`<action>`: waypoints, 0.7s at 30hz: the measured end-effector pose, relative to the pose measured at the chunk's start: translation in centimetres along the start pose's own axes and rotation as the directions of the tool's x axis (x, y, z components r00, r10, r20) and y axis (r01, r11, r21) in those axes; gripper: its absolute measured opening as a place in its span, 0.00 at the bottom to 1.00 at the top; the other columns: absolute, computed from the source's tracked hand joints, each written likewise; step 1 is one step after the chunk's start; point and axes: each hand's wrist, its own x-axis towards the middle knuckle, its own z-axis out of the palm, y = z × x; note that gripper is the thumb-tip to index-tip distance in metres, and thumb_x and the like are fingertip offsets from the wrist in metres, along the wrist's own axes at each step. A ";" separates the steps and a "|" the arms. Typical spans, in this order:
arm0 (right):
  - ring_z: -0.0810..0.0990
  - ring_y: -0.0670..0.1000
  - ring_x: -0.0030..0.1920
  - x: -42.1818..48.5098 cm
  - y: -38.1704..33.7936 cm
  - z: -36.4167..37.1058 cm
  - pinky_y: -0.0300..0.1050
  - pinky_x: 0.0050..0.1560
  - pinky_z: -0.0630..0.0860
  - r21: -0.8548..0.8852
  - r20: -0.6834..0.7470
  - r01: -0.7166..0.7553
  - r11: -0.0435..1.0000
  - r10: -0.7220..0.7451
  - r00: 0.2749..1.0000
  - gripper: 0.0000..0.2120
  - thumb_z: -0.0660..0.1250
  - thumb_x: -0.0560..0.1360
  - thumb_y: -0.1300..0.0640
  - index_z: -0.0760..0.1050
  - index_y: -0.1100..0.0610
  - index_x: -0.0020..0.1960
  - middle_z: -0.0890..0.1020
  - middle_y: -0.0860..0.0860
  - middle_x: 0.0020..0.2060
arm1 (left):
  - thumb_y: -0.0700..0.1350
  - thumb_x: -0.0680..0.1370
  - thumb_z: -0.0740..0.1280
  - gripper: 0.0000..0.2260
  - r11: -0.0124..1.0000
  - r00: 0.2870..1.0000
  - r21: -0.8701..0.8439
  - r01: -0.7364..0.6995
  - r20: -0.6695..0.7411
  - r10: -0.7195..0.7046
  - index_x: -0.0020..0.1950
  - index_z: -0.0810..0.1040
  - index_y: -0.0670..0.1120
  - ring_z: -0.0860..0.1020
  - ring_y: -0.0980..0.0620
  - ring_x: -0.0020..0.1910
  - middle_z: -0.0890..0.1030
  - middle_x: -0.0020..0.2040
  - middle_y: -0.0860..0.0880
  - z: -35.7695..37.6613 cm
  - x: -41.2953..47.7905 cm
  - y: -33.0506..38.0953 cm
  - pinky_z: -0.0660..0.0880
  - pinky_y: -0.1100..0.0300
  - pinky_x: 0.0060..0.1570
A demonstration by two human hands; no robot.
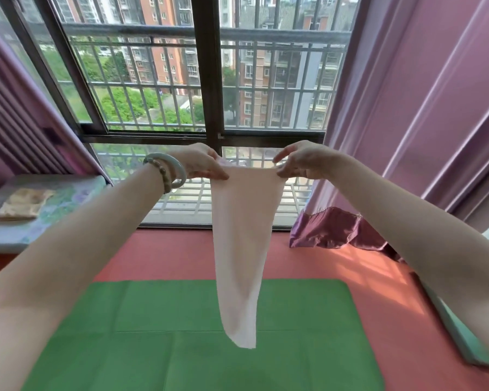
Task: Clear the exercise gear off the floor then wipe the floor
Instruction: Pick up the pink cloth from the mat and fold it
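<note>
At six o'clock the green mat (181, 348) lies on the red floor (167, 255) — gear not yet cleared, so wiping is likely not begun. Above it a pale pink strip (242, 249) hangs free, its top corners pinched between thumb and fingers — left hand (201, 162) at eleven, right hand (302, 162) at one.

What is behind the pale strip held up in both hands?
Around the pale strip, pinched by the left hand and right hand, window bars, red floor and green mat show; whatever lies directly behind it is covered.
</note>
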 end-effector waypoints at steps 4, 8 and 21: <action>0.82 0.51 0.32 -0.1 0.3 1.1 0.46 0.36 0.81 -0.103 -0.005 -0.005 0.995 0.004 1.000 0.09 0.63 0.74 0.72 0.69 0.59 0.46 0.77 0.58 0.39 | 0.36 0.72 0.71 0.05 0.984 0.996 0.156 0.086 -0.043 -0.080 0.43 0.76 0.42 0.79 0.53 0.43 0.80 0.42 0.47 -0.2 -0.4 -0.9 0.79 0.59 0.48; 0.81 0.51 0.32 -0.6 0.2 1.6 0.49 0.38 0.81 -0.053 0.061 -0.046 0.998 0.049 0.997 0.11 0.60 0.77 0.70 0.65 0.61 0.57 0.75 0.60 0.45 | 0.37 0.73 0.70 0.12 0.990 0.991 0.070 0.125 -0.055 -0.121 0.54 0.73 0.41 0.81 0.50 0.42 0.81 0.46 0.45 -0.2 -1.4 -1.2 0.78 0.53 0.47; 0.77 0.54 0.56 -1.9 0.4 2.9 0.40 0.50 0.79 -0.153 0.258 -0.108 0.982 0.145 0.955 0.20 0.67 0.69 0.73 0.75 0.60 0.59 0.76 0.53 0.51 | 0.31 0.68 0.73 0.25 0.927 0.998 0.368 0.069 -0.025 -0.064 0.62 0.76 0.45 0.75 0.48 0.54 0.72 0.55 0.48 2.3 -3.0 -0.7 0.76 0.56 0.58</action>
